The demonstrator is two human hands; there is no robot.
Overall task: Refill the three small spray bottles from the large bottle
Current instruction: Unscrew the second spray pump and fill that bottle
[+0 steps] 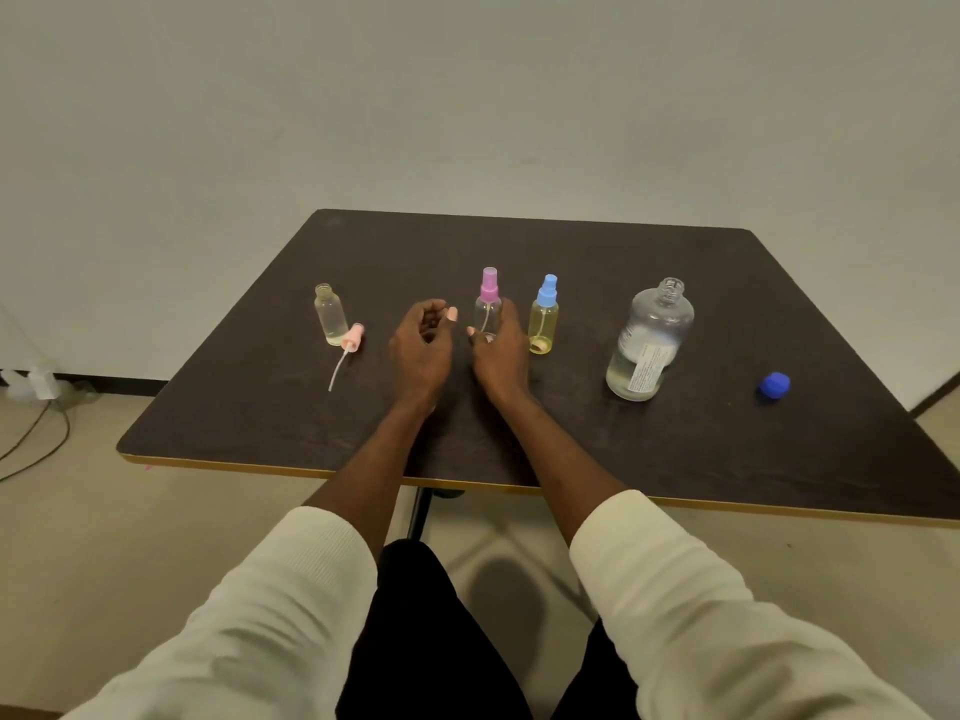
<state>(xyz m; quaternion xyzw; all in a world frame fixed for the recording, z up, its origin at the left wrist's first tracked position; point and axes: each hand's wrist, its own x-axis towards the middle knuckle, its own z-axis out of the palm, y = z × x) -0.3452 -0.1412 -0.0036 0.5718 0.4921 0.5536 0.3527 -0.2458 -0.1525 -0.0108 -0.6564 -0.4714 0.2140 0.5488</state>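
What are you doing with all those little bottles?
A person at a dark table is refilling small spray bottles. The right hand is reaching around the clear bottle with the purple sprayer, while the left hand hovers beside it, holding nothing. The leftmost small bottle stands open, its pink sprayer lying beside it. The yellowish bottle with the blue sprayer is still capped. The large clear bottle stands open, its blue cap nearby.

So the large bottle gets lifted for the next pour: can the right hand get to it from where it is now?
Probably yes. The right hand is at the purple-capped bottle; only the blue-capped bottle stands between it and the large bottle, farther back, so the near tabletop route looks free.
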